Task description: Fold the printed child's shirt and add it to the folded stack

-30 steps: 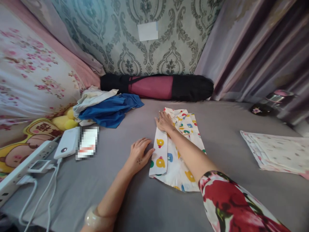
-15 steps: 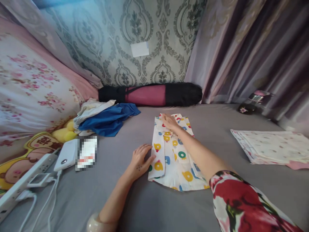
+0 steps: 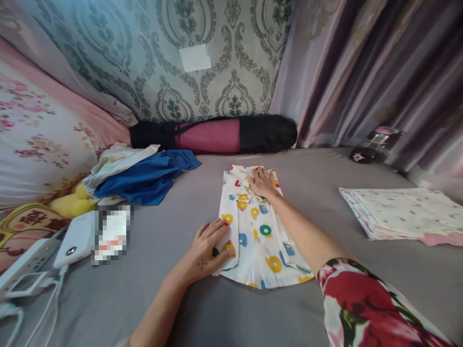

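A white child's shirt (image 3: 253, 250) with yellow, blue, green and red printed figures lies on the grey bed sheet, its two sides folded inward. My right hand (image 3: 263, 182) rests flat on the far end of it, right of the middle, fingers spread. At the near left edge, my left hand (image 3: 211, 248) lies with its fingers and thumb stretched over the folded side. Both hands press on the cloth without gripping it. Part of the shirt's right side is hidden under my right forearm.
Folded pale printed cloths (image 3: 401, 212) lie at the right, a dark jug (image 3: 371, 144) behind them. A black and pink long bag (image 3: 213, 135) lies along the wall. Left are a blue garment (image 3: 144, 176), a white power bank (image 3: 75, 238) and a power strip (image 3: 31, 260) with cables.
My right hand has slid rightward across the shirt's far end, its fingers now spread flat. My left hand has moved further onto the near left edge. The camera view has shifted slightly.
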Demonstrator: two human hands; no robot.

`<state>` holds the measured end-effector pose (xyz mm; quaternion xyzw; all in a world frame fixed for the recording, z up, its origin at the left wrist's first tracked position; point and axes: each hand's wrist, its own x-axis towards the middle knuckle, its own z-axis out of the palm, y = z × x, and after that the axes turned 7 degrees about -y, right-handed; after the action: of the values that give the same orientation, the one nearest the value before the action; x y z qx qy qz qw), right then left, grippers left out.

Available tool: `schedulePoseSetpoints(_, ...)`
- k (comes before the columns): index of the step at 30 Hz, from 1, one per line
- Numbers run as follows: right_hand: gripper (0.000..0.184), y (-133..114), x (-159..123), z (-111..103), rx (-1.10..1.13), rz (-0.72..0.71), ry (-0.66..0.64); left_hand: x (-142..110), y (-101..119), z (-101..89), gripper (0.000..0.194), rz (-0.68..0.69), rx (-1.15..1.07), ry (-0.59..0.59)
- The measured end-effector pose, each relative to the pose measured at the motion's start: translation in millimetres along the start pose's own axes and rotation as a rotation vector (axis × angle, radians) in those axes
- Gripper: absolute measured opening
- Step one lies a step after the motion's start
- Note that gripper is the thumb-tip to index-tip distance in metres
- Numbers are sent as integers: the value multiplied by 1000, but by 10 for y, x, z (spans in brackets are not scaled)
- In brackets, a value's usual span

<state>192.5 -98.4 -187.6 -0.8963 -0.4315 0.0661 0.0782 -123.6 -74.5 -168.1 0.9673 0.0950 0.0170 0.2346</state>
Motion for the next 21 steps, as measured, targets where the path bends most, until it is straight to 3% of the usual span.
schedulePoseSetpoints(9,60,13,4,-14,1,1,-24,7,-35,33,59,5,-7,-1)
schedulePoseSetpoints(15,61,-170,-84,-77,32,-7,-32,2,-62,48,60,17,-16,-2)
schedulePoseSetpoints(21,62,-288,-91,-2,-11,3,-53,-4,-73,31,59,34,-37,7)
